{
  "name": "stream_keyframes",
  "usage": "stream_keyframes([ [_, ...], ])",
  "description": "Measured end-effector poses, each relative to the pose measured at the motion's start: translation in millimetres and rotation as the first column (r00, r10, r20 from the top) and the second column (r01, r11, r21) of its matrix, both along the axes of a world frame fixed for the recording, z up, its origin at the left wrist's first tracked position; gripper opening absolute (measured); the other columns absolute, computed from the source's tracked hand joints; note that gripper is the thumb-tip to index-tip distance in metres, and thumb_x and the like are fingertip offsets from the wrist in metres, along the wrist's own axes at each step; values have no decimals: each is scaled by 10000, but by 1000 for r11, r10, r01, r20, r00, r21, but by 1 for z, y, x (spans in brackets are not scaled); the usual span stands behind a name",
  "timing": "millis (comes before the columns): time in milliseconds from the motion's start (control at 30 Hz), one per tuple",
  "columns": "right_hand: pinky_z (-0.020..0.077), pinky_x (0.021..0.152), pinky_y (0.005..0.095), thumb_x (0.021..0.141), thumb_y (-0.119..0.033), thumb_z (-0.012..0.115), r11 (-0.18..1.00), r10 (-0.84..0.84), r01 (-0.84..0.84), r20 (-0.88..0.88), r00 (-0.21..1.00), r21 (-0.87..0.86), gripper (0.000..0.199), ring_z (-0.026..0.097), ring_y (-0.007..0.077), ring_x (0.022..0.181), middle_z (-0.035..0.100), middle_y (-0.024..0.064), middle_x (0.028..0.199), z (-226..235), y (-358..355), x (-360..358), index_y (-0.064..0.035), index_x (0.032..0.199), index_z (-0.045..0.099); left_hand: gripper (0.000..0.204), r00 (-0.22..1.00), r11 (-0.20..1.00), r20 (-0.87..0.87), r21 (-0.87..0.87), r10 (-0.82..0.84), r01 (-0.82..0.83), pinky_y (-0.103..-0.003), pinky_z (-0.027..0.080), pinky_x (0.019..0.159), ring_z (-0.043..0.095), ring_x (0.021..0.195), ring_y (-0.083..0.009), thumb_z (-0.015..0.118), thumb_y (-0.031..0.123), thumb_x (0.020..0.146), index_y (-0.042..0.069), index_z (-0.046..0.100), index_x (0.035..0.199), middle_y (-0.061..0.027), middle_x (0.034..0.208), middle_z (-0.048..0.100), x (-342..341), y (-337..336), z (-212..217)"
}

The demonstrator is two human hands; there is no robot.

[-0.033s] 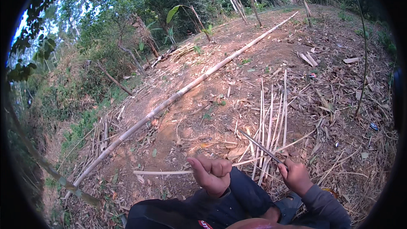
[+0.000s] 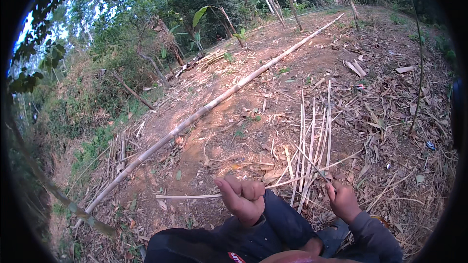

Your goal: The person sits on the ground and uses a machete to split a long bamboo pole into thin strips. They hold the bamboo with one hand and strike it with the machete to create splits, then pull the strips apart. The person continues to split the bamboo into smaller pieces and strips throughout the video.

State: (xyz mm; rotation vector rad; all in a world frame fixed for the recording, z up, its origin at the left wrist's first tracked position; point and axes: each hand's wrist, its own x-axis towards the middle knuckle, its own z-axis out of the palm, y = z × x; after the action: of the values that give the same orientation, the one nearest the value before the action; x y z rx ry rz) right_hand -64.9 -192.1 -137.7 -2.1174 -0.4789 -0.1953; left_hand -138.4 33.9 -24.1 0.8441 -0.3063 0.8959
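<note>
My left hand (image 2: 241, 199) is closed in a fist with the thumb raised, in front of my dark trouser leg. A pale, slightly bent bamboo strip (image 2: 187, 197) passes at this fist, coming out on both its sides; the fingers appear wrapped round it. In my right hand (image 2: 345, 200), to the right of my knee, is a knife, its thin blade (image 2: 311, 161) pointing up and to the left. The blade crosses over the strip's right part. Its handle is hidden by the fingers. Beyond it, several long pale bamboo strips (image 2: 312, 131) lie on the ground.
A long bamboo pole (image 2: 209, 105) runs diagonally across the slope. Dry leaves and split pieces (image 2: 355, 67) litter the ground at right. A thin sapling (image 2: 419, 68) stands on the right, and a leaning branch (image 2: 53, 190) crosses the left, beside a bushy bank.
The knife blade has turned, showing a thinner edge, and its tip has moved right. My right hand has shifted slightly to the right. My left hand is nearly still.
</note>
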Motion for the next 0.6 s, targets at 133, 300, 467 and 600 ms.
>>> stream_keyframes([
  [133, 463, 555, 501, 960, -326, 591, 986, -74, 83, 64, 995, -147, 393, 597, 430, 587, 576, 222, 597, 2, -5, -8, -4, 735, 575, 518, 999, 999, -29, -36, 39, -40, -297, 104, 386, 68, 382, -85, 288, 521, 1051, 181, 261, 661, 55, 451, 122, 6, 5, -8],
  [300, 487, 509, 492, 941, -373, 608, 976, 171, -113, 328, 929, -187, 361, 610, 390, 540, 592, 176, 576, 26, 15, -14, -59, 770, 557, 487, 999, 995, 24, 100, 27, -29, -295, 99, 370, 48, 376, -90, 246, 502, 1063, 190, 271, 690, 48, 436, 126, -3, -4, 0],
  [467, 474, 523, 517, 956, -352, 586, 994, -44, 56, 122, 992, -96, 378, 598, 429, 555, 588, 210, 585, -13, -4, 4, -34, 754, 555, 498, 999, 994, 29, 109, -28, 25, -296, 94, 381, 46, 385, -92, 260, 518, 1056, 190, 259, 682, 47, 434, 124, -9, -16, -8],
  [600, 476, 519, 512, 954, -360, 587, 986, -19, 50, 193, 981, -157, 391, 596, 420, 543, 582, 200, 577, -8, -4, -5, -29, 749, 544, 505, 998, 996, -46, 82, 31, -27, -297, 107, 390, 48, 392, -89, 275, 531, 1050, 189, 251, 679, 50, 440, 119, -4, -7, -4],
])
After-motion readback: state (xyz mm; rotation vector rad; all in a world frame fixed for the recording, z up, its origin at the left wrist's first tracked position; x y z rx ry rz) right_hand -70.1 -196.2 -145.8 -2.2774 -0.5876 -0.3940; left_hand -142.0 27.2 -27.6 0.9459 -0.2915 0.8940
